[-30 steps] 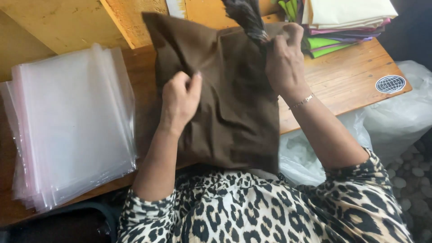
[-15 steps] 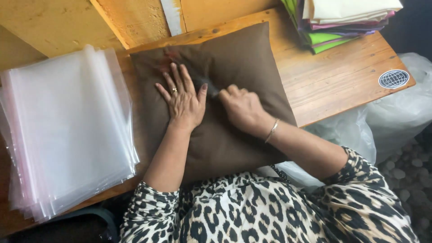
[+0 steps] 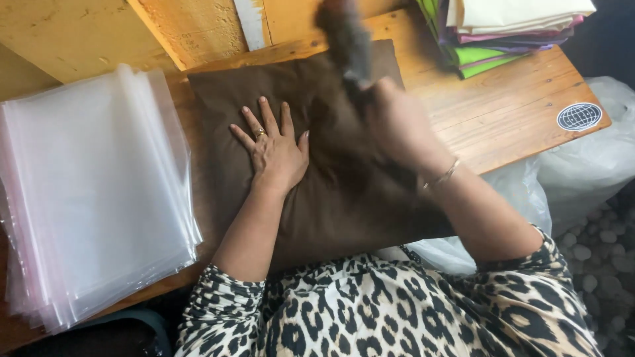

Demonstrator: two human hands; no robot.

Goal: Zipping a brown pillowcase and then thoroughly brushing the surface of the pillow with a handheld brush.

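A brown fabric cushion cover (image 3: 331, 205) lies flat on the wooden table (image 3: 503, 119) in front of me. My left hand (image 3: 274, 149) presses flat on its middle, fingers spread, with a ring on one finger. My right hand (image 3: 397, 122) is lifted above the cover's upper right part. It is closed around a dark, motion-blurred thing (image 3: 347, 39) that sticks up and away from me; its kind cannot be made out. A thin bracelet sits on my right wrist.
A thick stack of clear plastic bags (image 3: 92, 192) lies at the left of the table. Folded coloured fabrics (image 3: 509, 33) are piled at the far right corner. A round sticker (image 3: 579, 116) marks the table's right edge, with white plastic bags (image 3: 595, 172) below it.
The cover was held up, then laid flat on the table. My left hand stays pressed on it, while my right hand has lifted off with a dark blurred thing in its grip.
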